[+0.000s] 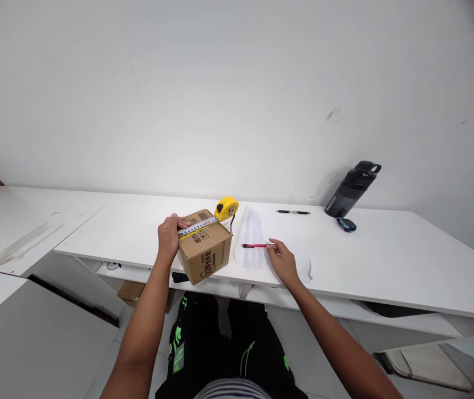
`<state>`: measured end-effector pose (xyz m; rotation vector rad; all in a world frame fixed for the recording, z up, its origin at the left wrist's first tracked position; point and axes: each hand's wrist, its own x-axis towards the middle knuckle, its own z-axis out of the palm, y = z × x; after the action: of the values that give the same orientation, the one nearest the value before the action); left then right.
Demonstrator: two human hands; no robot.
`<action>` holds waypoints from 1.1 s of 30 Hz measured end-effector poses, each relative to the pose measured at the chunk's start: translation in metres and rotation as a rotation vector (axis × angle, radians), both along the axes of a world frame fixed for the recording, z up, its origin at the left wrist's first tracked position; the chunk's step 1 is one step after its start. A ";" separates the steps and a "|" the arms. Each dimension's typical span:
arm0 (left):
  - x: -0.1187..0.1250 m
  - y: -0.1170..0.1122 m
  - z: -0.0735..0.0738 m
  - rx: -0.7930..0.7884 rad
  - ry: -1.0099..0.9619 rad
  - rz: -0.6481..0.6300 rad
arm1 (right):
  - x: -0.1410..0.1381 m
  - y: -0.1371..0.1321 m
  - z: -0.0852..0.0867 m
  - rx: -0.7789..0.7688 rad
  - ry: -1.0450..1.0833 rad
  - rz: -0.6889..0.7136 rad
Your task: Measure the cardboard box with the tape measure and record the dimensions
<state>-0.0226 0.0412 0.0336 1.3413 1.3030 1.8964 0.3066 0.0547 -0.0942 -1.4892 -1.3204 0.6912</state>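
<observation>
A small brown cardboard box (207, 252) with black print sits tilted near the front edge of the white desk. Across its top runs the marked blade (197, 226) of a yellow tape measure (226, 208), whose case rests at the box's far right corner. My left hand (170, 235) grips the box's left edge, fingers over the end of the blade. On the right, my right hand (281, 259) pinches one end of a red pen (254, 245), which lies level above written white paper (253, 221). Part of the fingertips is hidden.
Behind the paper lies a black pen (293, 212). A dark bottle (352, 188) leans at the back right, with a small blue-black object (346, 224) by its base. The wall (237, 111) closes off the back. Below the desktop are shelves, with another cardboard box (131, 291) lower left.
</observation>
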 end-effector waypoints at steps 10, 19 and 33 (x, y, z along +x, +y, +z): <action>0.000 -0.001 0.001 0.006 0.000 -0.012 | -0.001 -0.001 0.002 0.006 -0.002 0.002; 0.001 -0.001 0.001 0.002 -0.015 -0.005 | 0.000 -0.001 -0.002 0.043 -0.008 -0.002; -0.014 -0.009 0.005 -0.056 0.036 -0.191 | -0.089 0.054 0.138 0.173 0.147 0.603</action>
<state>-0.0367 0.0324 0.0387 1.4226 1.1904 1.7024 0.2177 0.1086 0.0438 -0.8767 -1.6797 1.0143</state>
